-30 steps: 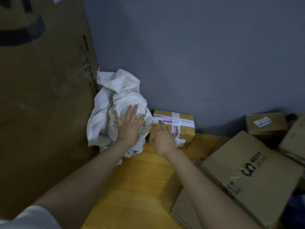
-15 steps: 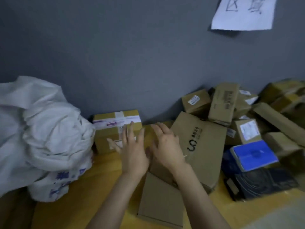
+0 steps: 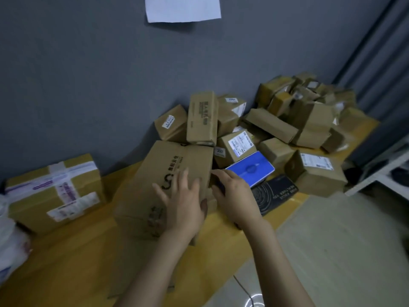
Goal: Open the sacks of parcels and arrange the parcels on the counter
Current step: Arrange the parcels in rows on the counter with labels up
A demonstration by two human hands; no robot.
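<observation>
You face a grey wall (image 3: pixel 88 74) that fills the far side. A white paper (image 3: pixel 182 8) hangs high on it, cut off by the top edge, its writing unreadable. At your far right a grey ribbed curtain (image 3: pixel 380 63) runs down the corner. Below it stands a white frame (image 3: pixel 376 176) with something dark (image 3: pixel 400 173) inside, too dim to tell. A pale floor (image 3: pixel 343 240) lies near right, and a thin cable (image 3: pixel 243 289) trails across it by the bottom edge, beside a bright glare.
</observation>
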